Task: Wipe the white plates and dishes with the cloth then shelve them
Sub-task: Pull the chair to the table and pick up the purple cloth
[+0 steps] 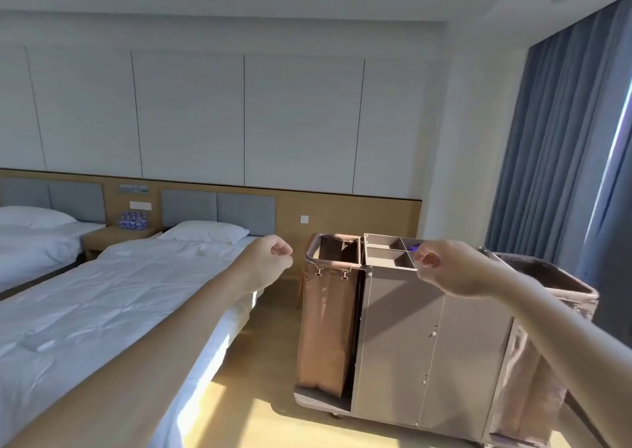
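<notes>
No white plates, dishes or cloth are in view. My left hand [268,259] is stretched out at chest height over the edge of the near bed, fingers curled shut with nothing in them. My right hand [444,268] is held out in front of the housekeeping cart [410,338], fingers curled in a loose fist, nothing seen in it. It hovers over the cart's top tray [383,252], which has several compartments. A small purple item [414,248] peeks out of one compartment just behind my right fingers.
The near bed [102,310] with white linen lies to the left, a second bed [34,242] beyond it. A brown laundry bag [328,317] hangs on the cart's left end, another bag [533,362] on its right. Blue curtains [561,139] cover the right wall.
</notes>
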`<state>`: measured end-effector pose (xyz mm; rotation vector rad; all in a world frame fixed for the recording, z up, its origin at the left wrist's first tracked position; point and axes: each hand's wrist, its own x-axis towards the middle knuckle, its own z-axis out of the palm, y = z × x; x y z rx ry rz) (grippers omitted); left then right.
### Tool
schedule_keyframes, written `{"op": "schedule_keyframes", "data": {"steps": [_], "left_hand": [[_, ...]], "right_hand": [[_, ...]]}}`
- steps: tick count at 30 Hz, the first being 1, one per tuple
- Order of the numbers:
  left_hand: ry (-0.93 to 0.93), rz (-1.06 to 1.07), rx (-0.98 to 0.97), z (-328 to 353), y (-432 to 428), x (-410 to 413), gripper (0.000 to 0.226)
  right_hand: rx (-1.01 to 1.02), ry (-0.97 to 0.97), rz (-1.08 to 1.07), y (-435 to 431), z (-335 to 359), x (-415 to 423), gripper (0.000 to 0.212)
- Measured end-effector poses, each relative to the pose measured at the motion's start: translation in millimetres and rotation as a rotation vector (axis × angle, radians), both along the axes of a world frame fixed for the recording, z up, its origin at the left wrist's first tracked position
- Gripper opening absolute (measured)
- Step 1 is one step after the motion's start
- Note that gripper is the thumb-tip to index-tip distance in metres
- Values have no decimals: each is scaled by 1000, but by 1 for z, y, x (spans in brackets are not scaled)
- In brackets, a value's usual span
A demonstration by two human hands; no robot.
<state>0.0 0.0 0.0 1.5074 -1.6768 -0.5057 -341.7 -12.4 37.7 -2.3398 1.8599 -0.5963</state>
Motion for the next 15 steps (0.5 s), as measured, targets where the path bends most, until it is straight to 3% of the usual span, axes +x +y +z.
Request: {"op": "schedule_keyframes", "data": {"steps": [3,4,5,8,9,11,13,14,15], "left_hand": [[10,22,39,-5,-29,2,14],[-31,27,51,-5,-39,3,15],[-59,34,55,-5,-57,6,16],[-121,72,60,-4,-112,23,16],[-115,76,67,-6,-133,30,17],[-105,70,77,-9,-170,47,17],[-129,36,81,-11,-204,67,12],[-140,23,87,-10,-223,79,10],[-147,17,95,-10,-243,92,8]], "right_hand": [[228,44,-57,-51,19,-5,17],[257,-68,-103,-68,26,-5,18],[229,-215,-155,-89,31,-2,19],[114,-1129,-299,-152,23,32,27],[133,-1239,-266,-167,10,57,28],[190,-1133,-88,-192,-14,106,21],[433,-920,22,-212,-36,142,11],[541,-823,78,-226,-41,157,19],[523,-761,151,-243,-47,163,27]]}}
